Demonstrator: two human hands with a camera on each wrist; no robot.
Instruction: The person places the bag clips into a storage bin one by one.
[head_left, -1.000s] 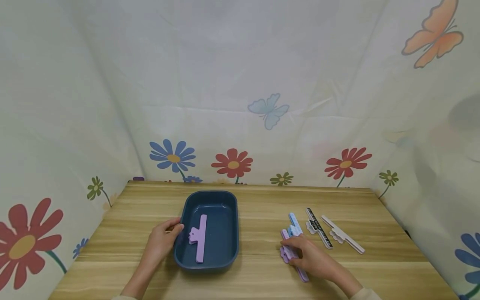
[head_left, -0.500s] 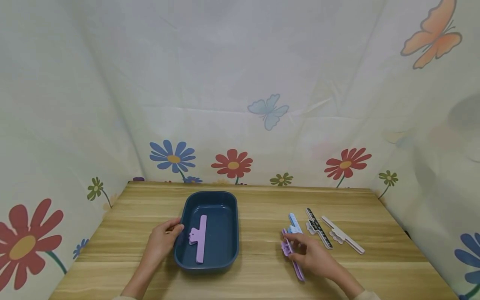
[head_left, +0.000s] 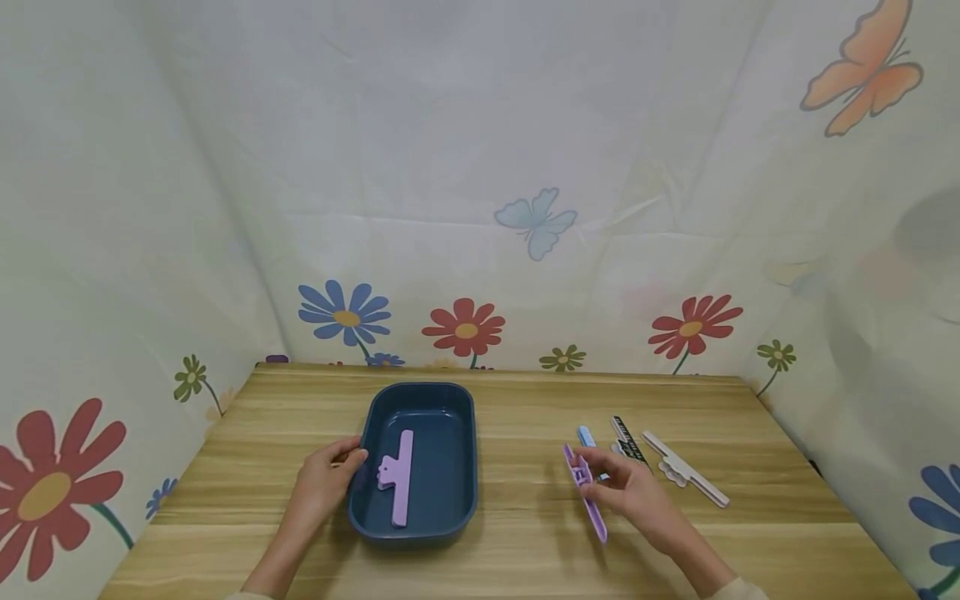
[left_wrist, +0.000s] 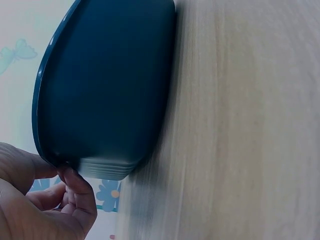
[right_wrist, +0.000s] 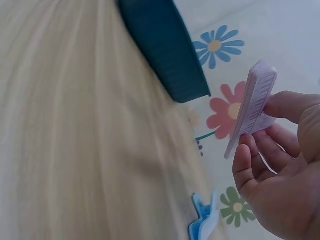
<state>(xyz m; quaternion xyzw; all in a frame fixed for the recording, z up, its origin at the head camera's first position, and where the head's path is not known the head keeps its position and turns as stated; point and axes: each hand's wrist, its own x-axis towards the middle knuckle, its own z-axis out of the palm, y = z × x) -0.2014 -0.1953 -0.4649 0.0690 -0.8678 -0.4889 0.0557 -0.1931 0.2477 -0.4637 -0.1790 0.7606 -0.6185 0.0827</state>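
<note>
My right hand [head_left: 626,492] pinches a long purple clip [head_left: 592,512] between thumb and fingers, raised over the table and tilted. In the right wrist view the same purple clip [right_wrist: 256,102] shows ridged markings along its bar. My left hand [head_left: 326,479] grips the left rim of a dark blue rectangular tub [head_left: 476,467], thumb on the edge. Seen from the left wrist, the thumb and fingers pinch the tub's rim [left_wrist: 36,110]. Inside the tub a second purple clip [head_left: 402,483] lies flat on the bottom.
Behind my right hand lie a blue clip [head_left: 587,437], partly hidden, and a black-and-white clip [head_left: 628,440]. A white clip [head_left: 686,471] lies farther right. A flowered curtain [head_left: 600,275] borders the wooden tabletop [head_left: 517,433] at the back and sides.
My right hand has lifted the purple clip off the table and turned it on its edge. The left hand and the tub have stayed where they were.
</note>
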